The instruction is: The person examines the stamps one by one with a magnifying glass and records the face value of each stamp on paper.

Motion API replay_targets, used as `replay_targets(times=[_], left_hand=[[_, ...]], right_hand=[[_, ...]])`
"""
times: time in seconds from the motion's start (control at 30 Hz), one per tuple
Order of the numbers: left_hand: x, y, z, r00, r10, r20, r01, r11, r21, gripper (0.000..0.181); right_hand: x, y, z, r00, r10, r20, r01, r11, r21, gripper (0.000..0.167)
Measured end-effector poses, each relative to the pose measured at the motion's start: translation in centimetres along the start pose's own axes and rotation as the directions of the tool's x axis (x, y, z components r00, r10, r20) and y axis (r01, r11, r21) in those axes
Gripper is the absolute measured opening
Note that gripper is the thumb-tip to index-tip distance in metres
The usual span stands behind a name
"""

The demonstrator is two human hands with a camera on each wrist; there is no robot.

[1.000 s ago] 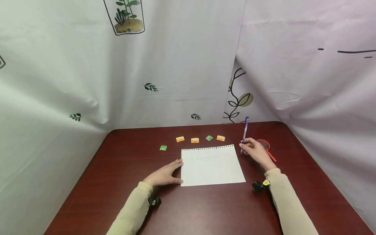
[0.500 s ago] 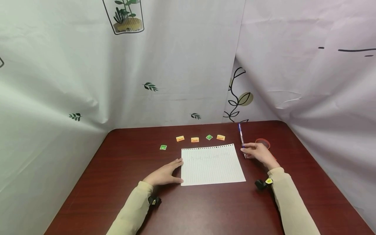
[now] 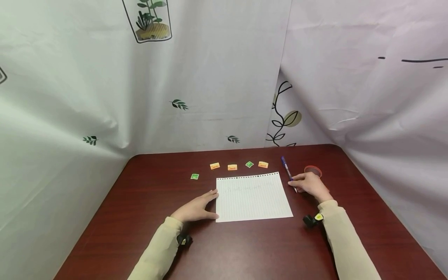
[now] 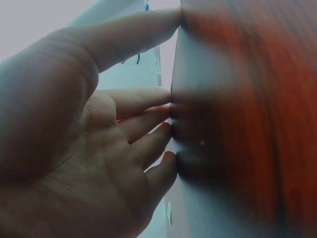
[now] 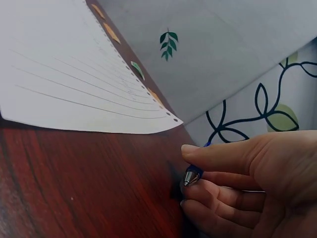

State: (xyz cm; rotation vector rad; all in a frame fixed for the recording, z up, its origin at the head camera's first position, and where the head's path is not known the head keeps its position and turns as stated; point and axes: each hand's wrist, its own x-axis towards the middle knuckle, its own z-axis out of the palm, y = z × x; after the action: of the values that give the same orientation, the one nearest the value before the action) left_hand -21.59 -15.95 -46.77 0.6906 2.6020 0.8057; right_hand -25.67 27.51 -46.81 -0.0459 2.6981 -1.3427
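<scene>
A sheet of lined paper point(image 3: 254, 198) with punched holes along its far edge lies on the dark red-brown table, faint handwriting near its top. My left hand point(image 3: 196, 207) rests at the sheet's left edge, fingers and thumb extended; in the left wrist view the fingertips point(image 4: 166, 94) touch the table surface. To the right of the sheet, my right hand point(image 3: 310, 184) pinches a blue pen point(image 3: 287, 169) low over the table. Its metal tip points toward me, as the right wrist view shows the pen point(image 5: 193, 173) between thumb and fingers. Whether the pen touches the table, I cannot tell.
Beyond the paper lie several small orange and green packets or stickers, such as an orange one point(image 3: 232, 167) and a green one point(image 3: 194, 176). A red-rimmed magnifying glass point(image 3: 313, 167) is partly hidden behind my right hand. A patterned white curtain point(image 3: 210, 77) surrounds the table.
My right hand has moved slightly right and toward me, and the pen has gone from nearly upright to lying low with its blue end away from me. The left hand stays put.
</scene>
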Motion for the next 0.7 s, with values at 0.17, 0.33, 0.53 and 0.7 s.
replay_targets(times=[0.17, 0.33, 0.53, 0.7], left_hand=[[0.06, 0.0, -0.11, 1.0, 0.001, 0.004, -0.001, 1.0, 0.001, 0.081], [0.08, -0.04, -0.16, 1.0, 0.002, 0.003, -0.002, 1.0, -0.001, 0.081], [0.03, -0.09, -0.09, 1.0, 0.002, 0.006, -0.002, 1.0, -0.007, 0.081], [-0.17, -0.04, -0.02, 1.0, -0.001, 0.006, 0.001, 1.0, -0.014, 0.081]], right_hand=[[-0.18, -0.36, 0.14, 1.0, 0.008, -0.019, -0.009, 0.996, -0.083, 0.043], [-0.1, -0.35, 0.52, 0.998, 0.002, -0.057, -0.01, 0.988, -0.153, 0.042], [-0.1, -0.28, 0.81, 0.998, -0.001, -0.068, -0.009, 0.988, -0.154, 0.041], [-0.11, -0.06, 0.89, 0.999, 0.002, -0.054, -0.01, 0.989, -0.148, 0.042]])
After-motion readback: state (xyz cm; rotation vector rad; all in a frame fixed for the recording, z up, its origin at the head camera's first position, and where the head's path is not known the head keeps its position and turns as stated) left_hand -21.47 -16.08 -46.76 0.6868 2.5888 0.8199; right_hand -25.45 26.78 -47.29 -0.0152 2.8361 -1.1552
